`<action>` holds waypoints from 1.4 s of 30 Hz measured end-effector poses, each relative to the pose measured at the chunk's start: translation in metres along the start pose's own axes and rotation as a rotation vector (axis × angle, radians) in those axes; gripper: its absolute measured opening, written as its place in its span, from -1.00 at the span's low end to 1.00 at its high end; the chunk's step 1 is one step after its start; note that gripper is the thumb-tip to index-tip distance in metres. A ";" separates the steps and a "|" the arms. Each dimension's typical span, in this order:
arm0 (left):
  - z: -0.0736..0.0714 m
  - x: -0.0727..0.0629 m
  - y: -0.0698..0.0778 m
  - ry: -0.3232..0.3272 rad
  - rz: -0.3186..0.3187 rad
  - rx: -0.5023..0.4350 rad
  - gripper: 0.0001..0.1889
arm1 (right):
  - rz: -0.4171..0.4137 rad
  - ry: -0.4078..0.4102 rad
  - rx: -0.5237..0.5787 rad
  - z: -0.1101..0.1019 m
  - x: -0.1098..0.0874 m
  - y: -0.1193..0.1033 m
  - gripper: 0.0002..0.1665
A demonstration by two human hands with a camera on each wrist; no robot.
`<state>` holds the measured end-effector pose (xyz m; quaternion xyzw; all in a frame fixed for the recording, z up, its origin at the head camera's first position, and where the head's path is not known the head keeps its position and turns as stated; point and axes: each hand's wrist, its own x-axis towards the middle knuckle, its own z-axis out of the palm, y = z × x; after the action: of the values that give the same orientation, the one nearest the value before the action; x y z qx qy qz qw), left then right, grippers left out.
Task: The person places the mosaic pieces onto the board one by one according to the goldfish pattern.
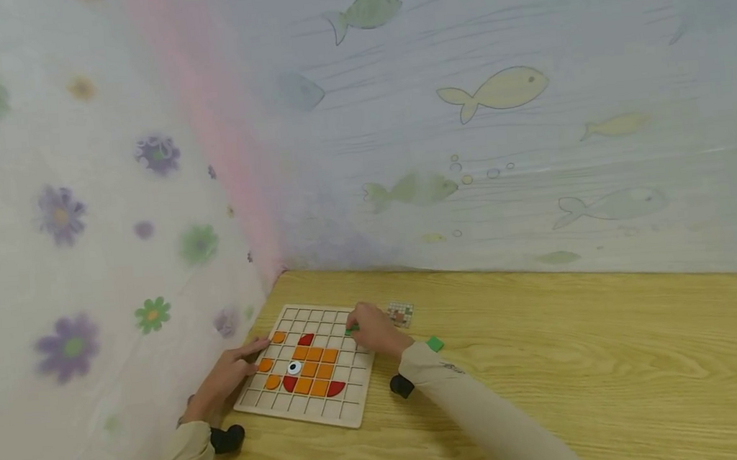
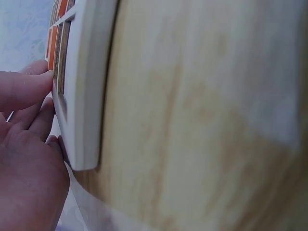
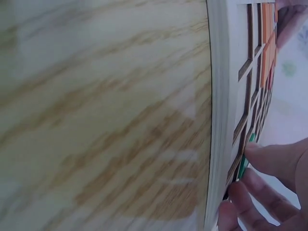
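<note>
A square wooden grid board (image 1: 301,412) lies on the table, bearing orange square tiles (image 1: 314,353), rounded orange pieces (image 1: 273,382), red curved pieces (image 1: 336,388) and a round white eye piece (image 1: 294,367). My right hand (image 1: 376,329) is over the board's far right part and pinches a green tile (image 3: 247,159) between thumb and fingers, right at the grid. The left hand (image 1: 227,375) touches the board's left edge, its thumb by an orange piece (image 2: 52,48) in the left wrist view.
Another green tile (image 1: 434,344) lies on the table (image 1: 580,358) right of the board. A small patterned card (image 1: 401,313) lies behind the right hand. Walls (image 1: 473,243) with painted fish and flowers border the table at the back and left. Black wrist mounts (image 1: 227,439) hang below both wrists.
</note>
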<state>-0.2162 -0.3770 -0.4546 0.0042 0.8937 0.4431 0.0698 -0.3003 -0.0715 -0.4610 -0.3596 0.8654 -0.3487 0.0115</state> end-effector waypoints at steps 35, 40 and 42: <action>-0.001 0.003 -0.004 -0.013 0.012 -0.037 -0.35 | -0.056 -0.142 -0.069 -0.056 -0.066 0.003 -0.74; -0.001 0.004 -0.005 -0.020 0.008 -0.034 -0.34 | -0.075 -0.126 -0.097 -0.056 -0.072 0.016 -0.72; -0.001 0.004 -0.006 -0.020 0.006 -0.028 -0.34 | -0.076 -0.119 -0.091 -0.055 -0.074 0.019 -0.70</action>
<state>-0.2199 -0.3808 -0.4590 0.0103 0.8867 0.4556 0.0777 -0.2722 0.0175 -0.4478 -0.4123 0.8639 -0.2872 0.0332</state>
